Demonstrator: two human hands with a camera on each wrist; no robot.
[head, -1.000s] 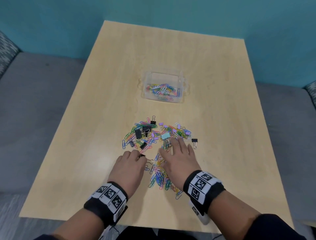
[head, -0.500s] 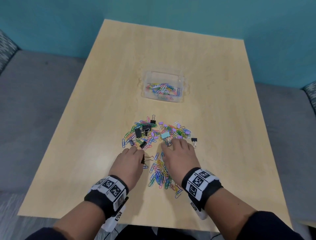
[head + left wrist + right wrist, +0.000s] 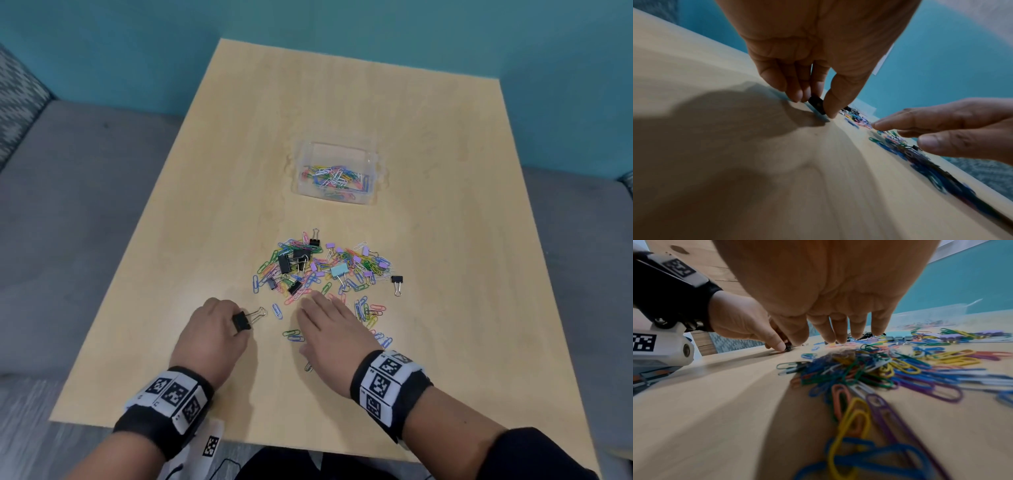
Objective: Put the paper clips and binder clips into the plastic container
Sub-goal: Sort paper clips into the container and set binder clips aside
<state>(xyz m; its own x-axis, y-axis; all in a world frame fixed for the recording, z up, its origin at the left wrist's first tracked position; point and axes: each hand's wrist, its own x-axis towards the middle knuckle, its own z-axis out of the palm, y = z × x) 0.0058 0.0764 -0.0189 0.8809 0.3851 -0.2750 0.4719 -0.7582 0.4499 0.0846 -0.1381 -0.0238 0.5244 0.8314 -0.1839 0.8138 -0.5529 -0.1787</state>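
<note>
A clear plastic container (image 3: 373,164) with coloured paper clips in it stands past the middle of the wooden table (image 3: 342,113). Nearer me lies a heap of coloured paper clips and binder clips (image 3: 325,267), with a strip of paper clips (image 3: 869,378) under and beside my right hand. My left hand (image 3: 219,329) pinches a black binder clip (image 3: 241,322) between thumb and fingers, low at the table; the clip (image 3: 817,104) shows in the left wrist view too. My right hand (image 3: 329,329) is flat, fingers straight, over the paper clips, fingertips (image 3: 838,339) at the table.
A lone black binder clip (image 3: 397,281) lies right of the heap, a mint one (image 3: 339,270) in its middle. Grey seat cushions flank the table on both sides, and a teal wall stands behind. The near table edge is just behind my wrists.
My left hand has drawn left and back from the heap with the black binder clip pinched in it. My right hand has slid left and back, spreading paper clips out.
</note>
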